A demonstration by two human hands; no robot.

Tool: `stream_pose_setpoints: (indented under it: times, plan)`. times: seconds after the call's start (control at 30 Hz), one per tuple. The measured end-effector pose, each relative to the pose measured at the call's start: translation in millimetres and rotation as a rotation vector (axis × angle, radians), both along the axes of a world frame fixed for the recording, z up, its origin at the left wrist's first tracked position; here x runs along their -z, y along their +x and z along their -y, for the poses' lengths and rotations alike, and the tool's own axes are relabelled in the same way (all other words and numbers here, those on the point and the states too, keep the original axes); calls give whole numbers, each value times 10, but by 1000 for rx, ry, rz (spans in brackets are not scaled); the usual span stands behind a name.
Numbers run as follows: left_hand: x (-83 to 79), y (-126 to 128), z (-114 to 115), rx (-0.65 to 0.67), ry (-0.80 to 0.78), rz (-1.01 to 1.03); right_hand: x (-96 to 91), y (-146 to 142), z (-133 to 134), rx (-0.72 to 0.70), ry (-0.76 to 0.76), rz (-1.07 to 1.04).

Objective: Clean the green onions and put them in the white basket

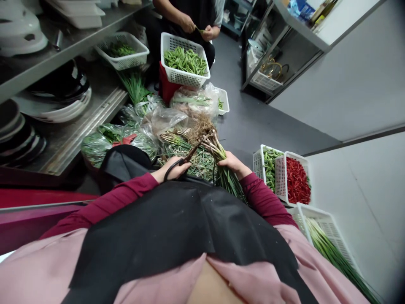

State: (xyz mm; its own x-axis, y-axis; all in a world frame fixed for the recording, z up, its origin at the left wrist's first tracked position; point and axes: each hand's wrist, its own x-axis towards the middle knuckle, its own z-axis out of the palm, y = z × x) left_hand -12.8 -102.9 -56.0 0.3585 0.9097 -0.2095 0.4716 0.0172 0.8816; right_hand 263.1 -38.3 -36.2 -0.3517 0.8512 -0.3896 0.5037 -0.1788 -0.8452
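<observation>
Here, item by item.

- **Bunch [218, 153]:** green stalks with tangled roots, held over the person's lap. The roots point up and away from the body, and the leaves hang down toward the black apron [177, 228].
- **Right hand [232, 164]:** fingers wrapped tight round the bunch near its middle.
- **Left hand [173, 169]:** fingers curled shut through the loops of the scissors [187, 158]. The blades point at the stalks just under the roots; whether they touch, I cannot tell.
- **Just beyond the hands:** clear bags [126, 139] of greens, heaped together.
- **Farther on:** a white basket of pods [183, 78] stands on something red. Behind it a co-worker's hands [198, 27] are held close together, pinching something small and green.
- **To the person's right, on the grey floor [253, 122]:** a basket of green chillies [257, 162] touches a basket of red chillies [295, 155]. Nearer the person is a third basket [332, 228] with long stalks laid lengthwise.
- **To the left:** a steel shelf [95, 114] bears stacked plates [53, 103]. On the shelf above stands a basket of greens [126, 63].
</observation>
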Motion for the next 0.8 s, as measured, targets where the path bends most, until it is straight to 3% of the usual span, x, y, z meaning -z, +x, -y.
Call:
stream_pose_setpoints:
  times: [0.2, 0.4, 0.8]
  plan:
    - [203, -19, -36, 60, 265, -363, -19, -89, 139, -9, 185, 236]
    - [145, -92, -80, 176, 216, -524, -86, -92, 238, 11, 230, 345]
    - [-28, -158, 28, 181, 176, -614, -15, -39, 189, 54, 210, 213]
